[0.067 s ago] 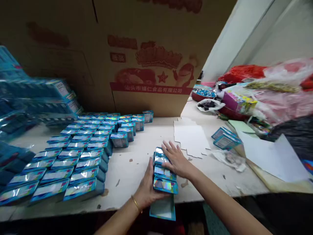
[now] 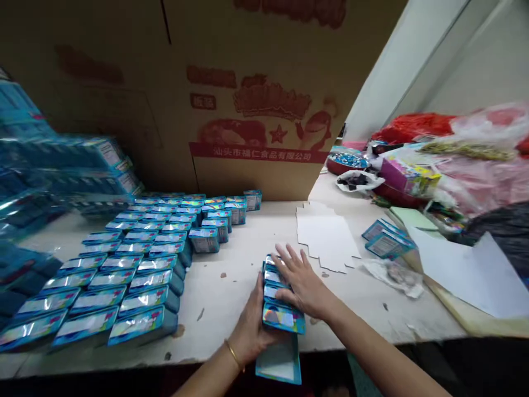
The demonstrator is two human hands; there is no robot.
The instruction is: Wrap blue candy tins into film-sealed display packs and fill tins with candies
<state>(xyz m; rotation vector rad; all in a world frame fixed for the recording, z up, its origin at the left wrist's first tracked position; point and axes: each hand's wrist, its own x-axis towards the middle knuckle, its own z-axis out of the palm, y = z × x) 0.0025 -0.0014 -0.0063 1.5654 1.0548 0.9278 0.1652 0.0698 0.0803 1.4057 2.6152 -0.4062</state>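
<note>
At the front of the table, a short row of small blue boxes (image 2: 283, 317) with shiny tops lies in an open blue tray carton (image 2: 279, 365), whose near end sticks out past the table edge. My left hand (image 2: 253, 325) wraps the row's left side and near end from below; some of its fingers are hidden under the boxes. A gold bracelet is on that wrist. My right hand (image 2: 303, 284) rests on the tops from the right, fingers stretched out and spread, touching the boxes without wrapping them.
Rows of filled blue boxes (image 2: 140, 281) stand on the left, with plastic-wrapped stacks (image 2: 82, 160) behind. A large cardboard carton (image 2: 256, 176) walls off the back. Flat white card sheets (image 2: 326, 237), two blue boxes (image 2: 388, 242) and heaped bags (image 2: 467, 165) lie right.
The whole view has shifted slightly, so everything sits a little lower and further right. Both hands keep the same hold and place on the boxes.
</note>
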